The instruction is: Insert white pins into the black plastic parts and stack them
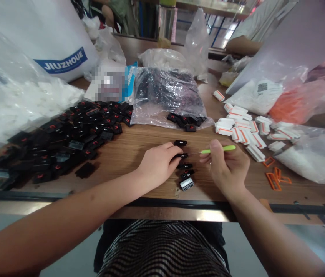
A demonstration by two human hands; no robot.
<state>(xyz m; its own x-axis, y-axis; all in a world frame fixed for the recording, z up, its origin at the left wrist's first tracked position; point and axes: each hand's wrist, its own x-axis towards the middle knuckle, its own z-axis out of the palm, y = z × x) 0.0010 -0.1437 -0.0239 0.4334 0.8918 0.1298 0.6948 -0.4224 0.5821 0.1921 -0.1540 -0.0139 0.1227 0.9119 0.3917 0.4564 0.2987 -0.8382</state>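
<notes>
My left hand (158, 163) is closed on a small black connector housing (183, 156), its fingers hiding the left part. In my right hand (228, 167) is a thin pick with a lime-green handle (223, 149). The pick's fine metal shaft points left and its tip is at the housing; whether it is inside I cannot tell. That housing is one of a column of black connectors: one lies above it (180, 142), and below are two dark ones (184, 166) and one with a silver-grey face (186, 184) near the table edge.
Many black connectors (78, 130) are heaped on the left. A clear bag of black parts (165, 92) lies at the back. White pieces with orange strips (239, 119) and loose orange frames (274, 181) are on the right. Large bags flank both sides; a co-worker's arm (244, 45) shows behind.
</notes>
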